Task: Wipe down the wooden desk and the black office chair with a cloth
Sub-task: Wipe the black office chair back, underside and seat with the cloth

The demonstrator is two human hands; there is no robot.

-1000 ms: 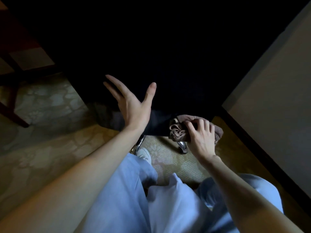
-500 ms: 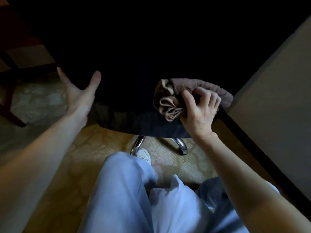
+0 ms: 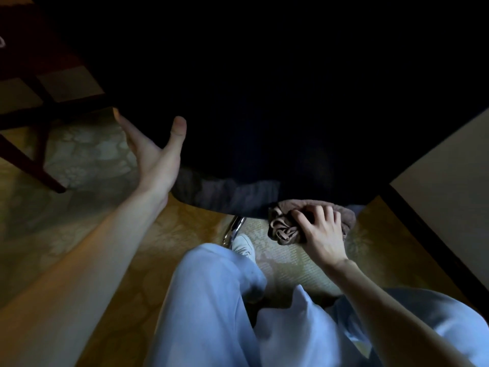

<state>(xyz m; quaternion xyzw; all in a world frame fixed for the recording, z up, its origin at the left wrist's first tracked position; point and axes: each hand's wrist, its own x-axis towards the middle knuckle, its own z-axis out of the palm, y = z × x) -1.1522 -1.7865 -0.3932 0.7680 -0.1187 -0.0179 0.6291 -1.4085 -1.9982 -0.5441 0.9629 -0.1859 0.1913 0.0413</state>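
The black office chair (image 3: 264, 115) stands right in front of me, so dark that I can make out little beyond its rounded near edge, which catches a dull grey sheen. The cloth (image 3: 284, 225) is brown and bunched into soft folds, pressed against that near edge of the chair toward its right end, and partly hanging below it. Left of the chair, dark reddish wooden legs and rails of the desk (image 3: 34, 102) stand on the floor.
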